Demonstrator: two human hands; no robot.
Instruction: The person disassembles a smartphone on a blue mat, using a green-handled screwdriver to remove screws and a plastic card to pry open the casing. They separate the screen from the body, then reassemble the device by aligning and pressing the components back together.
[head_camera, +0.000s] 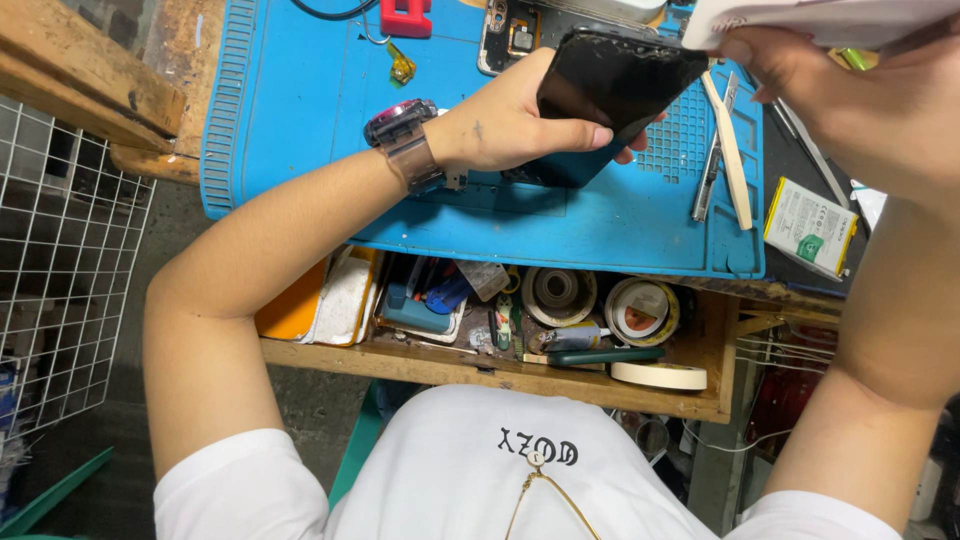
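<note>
- Phone (615, 85), black and glossy, sits tilted at upper centre of the frame, above the blue work mat (300, 120).
- Your left hand (510, 125) is wrapped round the phone's lower end, thumb along its near edge; a clear-strapped watch (405, 135) is on that wrist.
- Your right hand (850, 95), upper right, pinches a white sheet (820, 20) just beside the phone's top corner.
- Metal tweezers (708, 175) and a pale spudger (735, 165) lie on the mat's right side.
- Open wooden drawer (500, 365) below the mat holds tape rolls (642, 312).
</note>
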